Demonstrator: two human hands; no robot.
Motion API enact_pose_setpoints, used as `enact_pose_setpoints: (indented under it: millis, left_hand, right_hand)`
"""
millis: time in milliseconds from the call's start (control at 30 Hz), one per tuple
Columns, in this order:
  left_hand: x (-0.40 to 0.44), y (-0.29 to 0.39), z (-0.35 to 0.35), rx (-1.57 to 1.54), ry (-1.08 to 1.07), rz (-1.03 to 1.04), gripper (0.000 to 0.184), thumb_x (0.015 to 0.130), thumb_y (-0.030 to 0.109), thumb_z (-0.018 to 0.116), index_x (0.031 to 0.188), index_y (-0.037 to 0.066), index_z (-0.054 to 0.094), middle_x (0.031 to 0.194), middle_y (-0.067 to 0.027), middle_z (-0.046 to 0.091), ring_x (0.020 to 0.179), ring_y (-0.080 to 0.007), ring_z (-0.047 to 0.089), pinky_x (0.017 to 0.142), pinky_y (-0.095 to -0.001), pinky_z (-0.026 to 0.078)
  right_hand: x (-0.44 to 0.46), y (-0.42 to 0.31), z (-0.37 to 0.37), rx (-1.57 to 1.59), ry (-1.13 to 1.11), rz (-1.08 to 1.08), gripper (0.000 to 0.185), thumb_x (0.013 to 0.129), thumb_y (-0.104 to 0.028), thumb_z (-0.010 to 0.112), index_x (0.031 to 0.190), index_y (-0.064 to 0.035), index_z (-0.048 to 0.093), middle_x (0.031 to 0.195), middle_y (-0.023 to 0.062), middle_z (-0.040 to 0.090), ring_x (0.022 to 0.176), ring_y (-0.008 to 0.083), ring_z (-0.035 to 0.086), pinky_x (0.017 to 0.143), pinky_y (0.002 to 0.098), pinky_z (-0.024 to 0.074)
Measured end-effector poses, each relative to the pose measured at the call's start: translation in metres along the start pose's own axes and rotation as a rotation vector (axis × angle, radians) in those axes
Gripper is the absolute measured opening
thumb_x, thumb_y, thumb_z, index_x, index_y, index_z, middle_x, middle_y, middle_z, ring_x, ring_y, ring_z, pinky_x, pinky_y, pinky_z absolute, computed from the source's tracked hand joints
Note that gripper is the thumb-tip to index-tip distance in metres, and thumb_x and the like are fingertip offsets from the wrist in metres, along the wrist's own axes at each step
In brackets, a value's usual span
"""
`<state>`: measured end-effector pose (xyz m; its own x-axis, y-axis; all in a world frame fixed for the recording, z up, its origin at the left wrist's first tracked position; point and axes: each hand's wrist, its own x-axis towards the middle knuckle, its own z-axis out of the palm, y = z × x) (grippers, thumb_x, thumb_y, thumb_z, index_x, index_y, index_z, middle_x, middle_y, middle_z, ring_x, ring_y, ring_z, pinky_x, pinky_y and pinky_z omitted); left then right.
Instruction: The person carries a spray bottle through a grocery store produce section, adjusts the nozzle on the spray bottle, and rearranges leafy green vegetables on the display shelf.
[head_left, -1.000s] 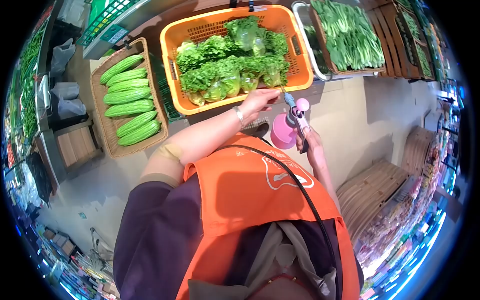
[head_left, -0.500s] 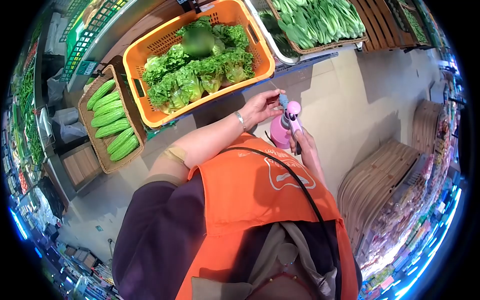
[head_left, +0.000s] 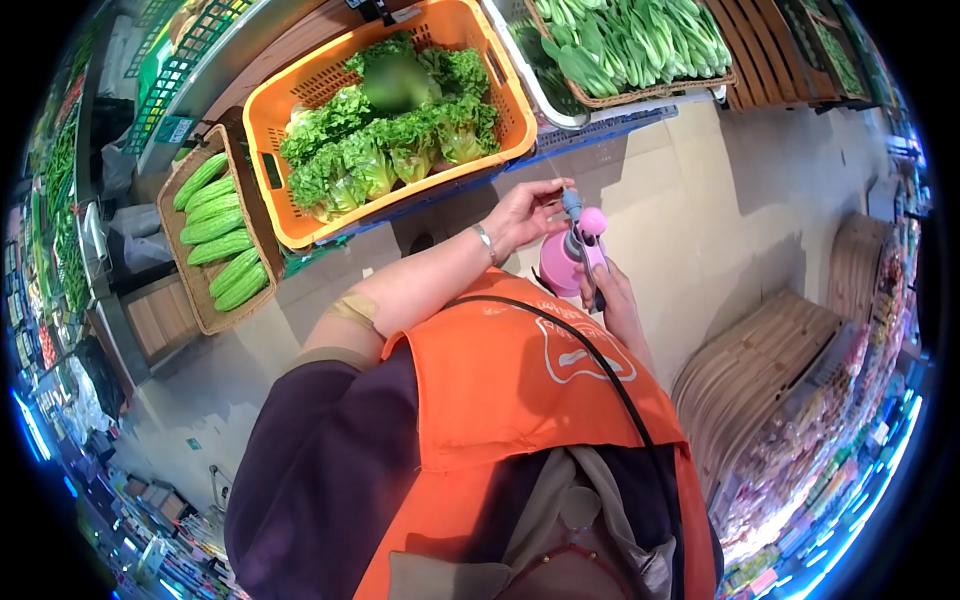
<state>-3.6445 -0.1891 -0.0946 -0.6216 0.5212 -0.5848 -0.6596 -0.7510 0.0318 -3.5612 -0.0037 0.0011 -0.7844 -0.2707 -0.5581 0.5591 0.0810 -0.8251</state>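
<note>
A pink pressure spray bottle (head_left: 562, 262) with a round pink pump knob and a grey-blue nozzle (head_left: 572, 203) is in front of my orange apron. My right hand (head_left: 617, 298) is wrapped around its handle from the right. From the left, my left hand (head_left: 525, 215) reaches to the nozzle, its curled fingers at the tip; the exact contact is hard to make out. Beyond my left hand is an orange plastic crate (head_left: 395, 200) of leafy green lettuce (head_left: 375, 160), with a blurred patch over part of the leaves.
A wicker basket of bitter melons (head_left: 217, 222) stands left of the crate. Leafy greens (head_left: 640, 45) fill a tray at the back right. Curved wooden display stands (head_left: 750, 370) and packaged goods line the right. Tiled floor (head_left: 690, 200) lies between.
My view has shifted slightly, so the crate and bitter melon basket sit a little further left. Both hands stay at the spray bottle, with little visible movement.
</note>
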Motion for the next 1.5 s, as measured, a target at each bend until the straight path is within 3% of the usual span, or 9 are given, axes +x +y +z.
enact_pose_setpoints:
  millis: [333, 633, 833, 1133, 1500]
  left_hand:
    - [0.013, -0.007, -0.004, -0.173, -0.163, -0.027, 0.02, 0.088, 0.011, 0.056, 0.105, 0.003, 0.059, 0.101, -0.01, 0.062, 0.102, -0.023, 0.058, 0.096, -0.0475, 0.041]
    - [0.016, -0.013, 0.003, -0.206, -0.359, 0.047, 0.034, 0.091, 0.012, 0.054, 0.122, -0.001, 0.049, 0.112, -0.0135, 0.059, 0.112, -0.0244, 0.054, 0.1, -0.0401, 0.041]
    - [0.012, -0.008, 0.006, -0.155, -0.349, 0.05, 0.036, 0.093, 0.014, 0.051, 0.124, -0.003, 0.047, 0.127, -0.0173, 0.052, 0.121, -0.0268, 0.048, 0.106, -0.0405, 0.037]
    - [0.006, -0.004, 0.008, -0.277, -0.322, -0.066, 0.032, 0.093, 0.009, 0.044, 0.12, -0.009, 0.045, 0.131, -0.024, 0.046, 0.123, -0.0316, 0.046, 0.108, -0.0419, 0.034]
    - [0.02, 0.003, 0.023, -0.118, -0.26, 0.081, 0.028, 0.093, 0.015, 0.05, 0.116, -0.002, 0.051, 0.122, -0.0178, 0.054, 0.115, -0.0271, 0.053, 0.103, -0.0402, 0.041]
  right_hand:
    - [0.003, 0.003, -0.009, 0.111, -0.04, -0.013, 0.039, 0.095, -0.034, 0.043, 0.103, 0.0015, 0.055, 0.066, 0.0003, 0.046, 0.059, 0.0087, 0.042, 0.056, 0.0215, 0.0354]
    - [0.004, 0.0, -0.012, 0.091, 0.012, -0.025, 0.042, 0.094, -0.037, 0.043, 0.102, 0.0022, 0.056, 0.065, 0.0006, 0.045, 0.059, 0.0088, 0.042, 0.055, 0.022, 0.0346]
    - [0.005, -0.003, -0.012, 0.06, 0.033, -0.017, 0.044, 0.092, -0.041, 0.046, 0.1, 0.001, 0.057, 0.064, 0.0004, 0.046, 0.058, 0.0094, 0.043, 0.055, 0.0227, 0.0358]
    - [0.01, -0.002, -0.013, 0.088, 0.015, -0.011, 0.041, 0.094, -0.037, 0.043, 0.102, 0.0014, 0.056, 0.066, 0.0003, 0.045, 0.06, 0.0084, 0.042, 0.057, 0.0218, 0.0348]
    - [0.021, -0.006, -0.011, 0.155, 0.034, -0.059, 0.037, 0.095, -0.032, 0.042, 0.101, 0.002, 0.056, 0.065, 0.0006, 0.045, 0.06, 0.0088, 0.042, 0.057, 0.0219, 0.0353]
